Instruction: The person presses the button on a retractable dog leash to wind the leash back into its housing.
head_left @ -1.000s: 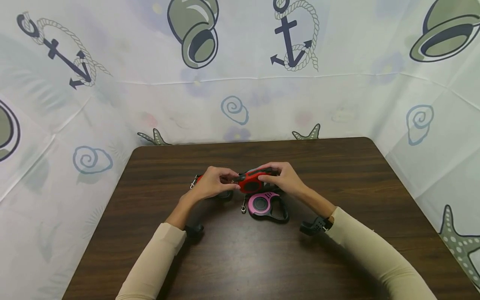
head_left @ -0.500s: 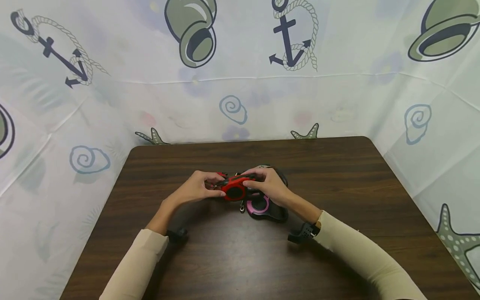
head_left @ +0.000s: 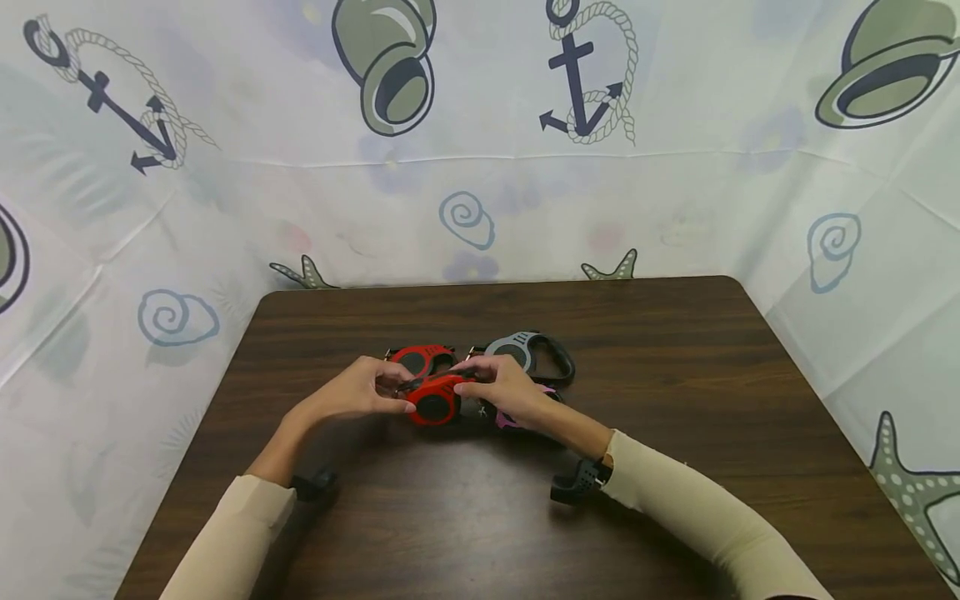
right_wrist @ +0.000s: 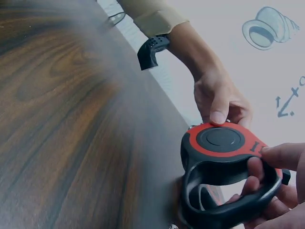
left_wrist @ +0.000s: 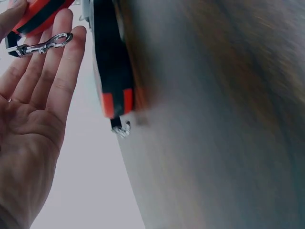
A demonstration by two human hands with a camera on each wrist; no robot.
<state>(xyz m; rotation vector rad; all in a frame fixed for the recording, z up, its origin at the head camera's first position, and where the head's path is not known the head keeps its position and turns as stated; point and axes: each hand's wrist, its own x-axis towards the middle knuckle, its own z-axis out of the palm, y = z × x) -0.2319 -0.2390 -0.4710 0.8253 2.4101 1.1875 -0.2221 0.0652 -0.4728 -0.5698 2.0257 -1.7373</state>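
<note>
Both hands hold a red and black retractable dog leash (head_left: 435, 407) above the table. My right hand (head_left: 512, 390) grips its black loop handle (right_wrist: 233, 202), with fingers through the loop in the right wrist view. My left hand (head_left: 356, 390) pinches the front end of the case, its thumb on the red face. Across the left fingers lies the leash's metal clip (left_wrist: 47, 44) in the left wrist view. Just behind, a second red leash (head_left: 422, 357) lies on the table; a grey leash (head_left: 517, 343) is to its right. Under my right hand a pink leash (head_left: 507, 422) is mostly hidden.
The dark wood table (head_left: 450, 517) runs back to a white curtain (head_left: 510, 208) printed with anchors and shells. Black wrist devices (head_left: 577, 483) hang below both wrists near the tabletop.
Both hands have carried the red leash left and toward the person, off the other leashes. The second red leash and the grey leash have come into fuller view; the pink one is more covered.
</note>
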